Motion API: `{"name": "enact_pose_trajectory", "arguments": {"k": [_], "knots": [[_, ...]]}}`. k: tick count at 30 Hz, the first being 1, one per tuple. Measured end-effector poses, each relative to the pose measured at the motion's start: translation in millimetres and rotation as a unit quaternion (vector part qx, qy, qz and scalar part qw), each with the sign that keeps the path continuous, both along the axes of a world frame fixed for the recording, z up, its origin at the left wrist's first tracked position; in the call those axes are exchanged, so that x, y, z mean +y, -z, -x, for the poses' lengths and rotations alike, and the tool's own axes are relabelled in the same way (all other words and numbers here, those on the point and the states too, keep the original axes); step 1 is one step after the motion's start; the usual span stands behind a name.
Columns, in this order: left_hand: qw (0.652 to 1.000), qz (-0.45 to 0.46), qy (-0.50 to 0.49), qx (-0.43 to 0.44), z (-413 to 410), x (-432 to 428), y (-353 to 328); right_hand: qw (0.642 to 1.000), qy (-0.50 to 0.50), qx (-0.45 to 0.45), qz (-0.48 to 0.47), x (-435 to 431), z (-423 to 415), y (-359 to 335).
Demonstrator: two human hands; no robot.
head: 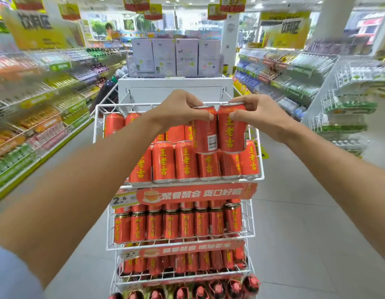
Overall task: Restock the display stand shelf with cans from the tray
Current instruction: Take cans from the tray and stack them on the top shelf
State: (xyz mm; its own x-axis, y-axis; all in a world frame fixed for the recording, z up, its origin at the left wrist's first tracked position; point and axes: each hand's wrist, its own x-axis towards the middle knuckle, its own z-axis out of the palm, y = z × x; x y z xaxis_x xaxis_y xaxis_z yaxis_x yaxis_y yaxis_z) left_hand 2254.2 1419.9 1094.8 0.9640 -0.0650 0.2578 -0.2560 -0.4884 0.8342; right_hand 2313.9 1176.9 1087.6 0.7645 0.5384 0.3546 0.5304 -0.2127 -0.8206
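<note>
Both bare forearms reach out, left hand (178,108) and right hand (260,113) each with fingers pinching a red can (205,130) above the top shelf (96,126) of standing cans, apparently mid-placement; next, lowering them into an open spot.

We see red aluminium cans (231,128) with yellow characters, a white wire display stand shelf (257,160), and a red banner strip (196,194) lettered white.

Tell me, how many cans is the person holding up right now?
2: one can in the left hand, one can in the right hand, side by side above the top shelf.
</note>
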Motion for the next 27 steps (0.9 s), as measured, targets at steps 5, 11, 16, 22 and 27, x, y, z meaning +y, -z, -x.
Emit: {"name": "enact_pose_trajectory", "arguments": {"k": [5,11,16,22,27], "knots": [[1.0,0.008,-0.013,0.009,-58,-24,3,1.0,0.001,0.006,-0.02,-18,-57,0],[0.999,0.019,-0.045,0.007,-104,-37,10,0.999,-0.013,0.03,-0.033,-31,-108,17],[0.997,0.008,-0.074,0.011,-117,-35,19,0.999,-0.037,0.026,-0.019,-28,-128,28],[0.996,-0.007,-0.087,-0.004,-130,-42,30,0.999,-0.044,0.019,-0.008,-35,-144,35],[0.992,0.017,-0.123,-0.019,-133,-46,36,0.998,-0.04,-0.044,0.023,-35,-153,33]]}}
